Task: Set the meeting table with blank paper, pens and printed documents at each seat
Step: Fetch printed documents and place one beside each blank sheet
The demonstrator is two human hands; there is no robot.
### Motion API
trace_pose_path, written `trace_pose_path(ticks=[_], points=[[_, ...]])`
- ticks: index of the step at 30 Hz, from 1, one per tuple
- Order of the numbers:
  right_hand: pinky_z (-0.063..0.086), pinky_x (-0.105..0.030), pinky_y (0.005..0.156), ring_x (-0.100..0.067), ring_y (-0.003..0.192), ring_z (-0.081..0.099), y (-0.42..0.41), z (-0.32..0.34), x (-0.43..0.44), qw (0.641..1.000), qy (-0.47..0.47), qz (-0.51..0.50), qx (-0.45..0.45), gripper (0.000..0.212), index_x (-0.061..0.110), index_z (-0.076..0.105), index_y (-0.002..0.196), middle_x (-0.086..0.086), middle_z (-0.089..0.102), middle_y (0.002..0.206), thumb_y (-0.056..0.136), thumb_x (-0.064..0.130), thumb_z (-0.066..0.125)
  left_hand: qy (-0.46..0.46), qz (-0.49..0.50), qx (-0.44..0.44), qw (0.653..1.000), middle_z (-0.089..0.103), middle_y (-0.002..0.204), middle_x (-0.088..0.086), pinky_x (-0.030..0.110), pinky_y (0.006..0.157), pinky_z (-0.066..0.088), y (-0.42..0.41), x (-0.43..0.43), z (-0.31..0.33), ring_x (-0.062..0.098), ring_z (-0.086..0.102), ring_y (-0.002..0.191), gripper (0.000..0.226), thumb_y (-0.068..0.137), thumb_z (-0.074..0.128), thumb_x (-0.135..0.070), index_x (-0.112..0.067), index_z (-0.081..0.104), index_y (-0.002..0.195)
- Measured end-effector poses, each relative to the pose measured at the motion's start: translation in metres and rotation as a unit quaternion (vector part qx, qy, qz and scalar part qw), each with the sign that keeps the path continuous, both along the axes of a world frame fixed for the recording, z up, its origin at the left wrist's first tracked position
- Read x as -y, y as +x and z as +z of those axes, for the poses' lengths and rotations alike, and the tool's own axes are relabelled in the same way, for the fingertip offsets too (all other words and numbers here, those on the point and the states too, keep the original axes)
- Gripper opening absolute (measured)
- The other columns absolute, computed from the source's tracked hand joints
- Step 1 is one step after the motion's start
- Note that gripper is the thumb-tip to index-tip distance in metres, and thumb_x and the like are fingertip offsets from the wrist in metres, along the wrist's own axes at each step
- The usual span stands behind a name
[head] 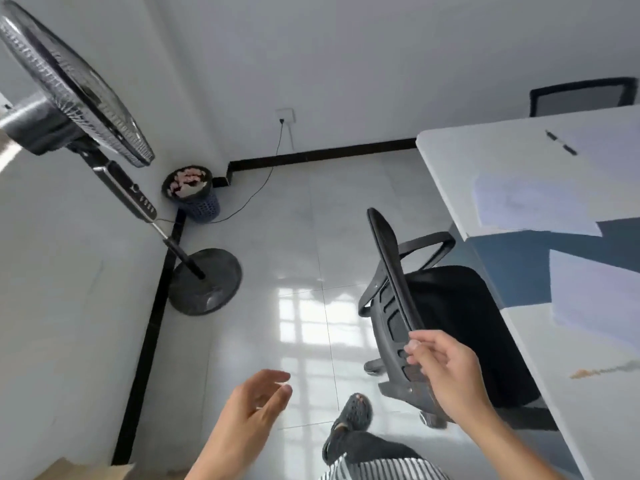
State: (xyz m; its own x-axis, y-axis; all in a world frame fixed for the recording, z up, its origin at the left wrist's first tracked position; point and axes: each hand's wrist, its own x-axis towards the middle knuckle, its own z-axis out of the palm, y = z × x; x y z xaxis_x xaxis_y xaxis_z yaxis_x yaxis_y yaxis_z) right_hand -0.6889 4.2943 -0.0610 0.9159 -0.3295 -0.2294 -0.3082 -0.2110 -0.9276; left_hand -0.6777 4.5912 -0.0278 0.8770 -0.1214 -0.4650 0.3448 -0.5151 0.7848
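The white and blue meeting table (450, 161) fills the right side. A sheet of paper (530, 206) lies near its left edge, a second sheet (595, 289) lies nearer to me, and a dark pen (561, 143) rests further back. A black office chair (450, 306) stands at the table's side. My right hand (446, 368) is at the chair's backrest top, fingers loosely bent, holding nothing I can make out. Over the floor, my left hand (256, 407) hangs free with relaxed fingers and nothing in it.
A black standing fan (79, 95) stands at the left by the wall, its base (204, 282) on the tiled floor. A full waste basket (192, 194) sits in the corner with a cable running to a wall socket. Another chair (581, 97) stands behind the table.
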Motion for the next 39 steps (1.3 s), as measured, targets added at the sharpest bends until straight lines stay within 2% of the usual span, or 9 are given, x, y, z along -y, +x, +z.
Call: trace_pose_path(ticks=[5, 8, 13, 23, 26, 29, 32, 35, 39], points=[[0.057, -0.026, 0.077, -0.007, 0.078, 0.072, 0.091, 0.005, 0.003, 0.999, -0.026, -0.036, 0.013, 0.020, 0.032, 0.069, 0.091, 0.007, 0.075, 0.083, 0.088, 0.013, 0.068, -0.006, -0.067, 0.020, 0.998, 0.075, 0.089, 0.001, 0.032, 0.078, 0.054, 0.115, 0.017, 0.012, 0.012, 0.070, 0.081, 0.010, 0.090, 0.064, -0.025, -0.030, 0.068, 0.097], [0.056, -0.025, 0.078, -0.008, 0.081, 0.072, 0.123, 0.012, 0.010, 0.997, -0.023, -0.074, 0.008, 0.018, 0.031, 0.069, 0.094, 0.007, 0.075, 0.085, 0.088, 0.014, 0.067, -0.014, -0.117, 0.022, 0.993, 0.075, 0.089, 0.000, 0.028, 0.076, 0.055, 0.171, 0.036, 0.018, 0.013, 0.071, 0.083, 0.012, 0.085, 0.065, -0.036, -0.032, 0.068, 0.096], [0.057, -0.025, 0.077, -0.006, 0.079, 0.072, 0.154, 0.015, 0.028, 0.985, -0.024, -0.169, -0.016, 0.016, 0.027, 0.069, 0.099, 0.013, 0.074, 0.086, 0.090, 0.014, 0.065, -0.041, -0.218, 0.021, 0.975, 0.075, 0.087, 0.006, 0.021, 0.067, 0.052, 0.268, 0.080, 0.016, 0.016, 0.070, 0.078, 0.013, 0.089, 0.065, -0.015, -0.026, 0.069, 0.095], [0.056, -0.024, 0.073, -0.003, 0.073, 0.072, 0.192, 0.010, 0.023, 0.885, -0.035, -0.459, -0.072, 0.013, 0.026, 0.070, 0.097, 0.013, 0.075, 0.079, 0.092, 0.016, 0.064, -0.046, -0.473, 0.022, 0.880, 0.072, 0.083, 0.008, 0.020, 0.063, 0.050, 0.445, 0.174, 0.011, 0.022, 0.066, 0.072, 0.022, 0.090, 0.063, -0.012, -0.033, 0.069, 0.086], [0.056, -0.028, 0.074, -0.003, 0.071, 0.071, 0.191, 0.008, 0.013, 0.844, -0.034, -0.526, -0.097, 0.014, 0.029, 0.070, 0.093, 0.014, 0.075, 0.077, 0.090, 0.016, 0.065, -0.039, -0.540, 0.031, 0.840, 0.072, 0.082, 0.008, 0.027, 0.068, 0.049, 0.468, 0.215, 0.016, 0.021, 0.066, 0.073, 0.030, 0.091, 0.062, -0.014, -0.044, 0.065, 0.087], [0.054, -0.025, 0.073, -0.003, 0.072, 0.071, 0.178, 0.006, 0.007, 0.803, -0.046, -0.581, -0.126, 0.014, 0.033, 0.070, 0.090, 0.016, 0.074, 0.075, 0.088, 0.019, 0.067, -0.034, -0.603, 0.025, 0.797, 0.072, 0.084, 0.002, 0.027, 0.075, 0.052, 0.466, 0.257, 0.019, 0.013, 0.068, 0.080, 0.009, 0.086, 0.059, -0.034, -0.039, 0.067, 0.087], [0.052, -0.022, 0.073, -0.002, 0.077, 0.068, 0.159, 0.000, 0.018, 0.775, -0.069, -0.604, -0.176, 0.016, 0.039, 0.066, 0.086, 0.015, 0.072, 0.073, 0.089, 0.023, 0.067, -0.018, -0.652, 0.037, 0.757, 0.071, 0.092, -0.006, 0.029, 0.087, 0.051, 0.452, 0.299, 0.011, 0.008, 0.066, 0.092, 0.017, 0.084, 0.057, -0.040, -0.034, 0.066, 0.097], [0.053, -0.027, 0.085, 0.000, 0.082, 0.063, 0.141, -0.015, 0.050, 0.757, -0.101, -0.597, -0.246, 0.010, 0.035, 0.066, 0.098, 0.021, 0.068, 0.087, 0.092, 0.029, 0.061, 0.005, -0.691, 0.056, 0.721, 0.067, 0.099, -0.013, 0.017, 0.085, 0.047, 0.433, 0.336, 0.003, 0.004, 0.062, 0.095, 0.014, 0.093, 0.055, -0.033, -0.032, 0.063, 0.105], [0.047, -0.029, 0.093, -0.011, 0.106, 0.060, 0.128, -0.040, 0.115, 0.762, -0.133, -0.549, -0.318, 0.031, 0.026, 0.060, 0.125, 0.009, 0.062, 0.122, 0.095, 0.034, 0.054, 0.050, -0.716, 0.076, 0.693, 0.066, 0.096, -0.014, 0.008, 0.075, 0.044, 0.411, 0.377, -0.008, 0.005, 0.063, 0.089, 0.019, 0.095, 0.053, -0.033, -0.027, 0.062, 0.110]])
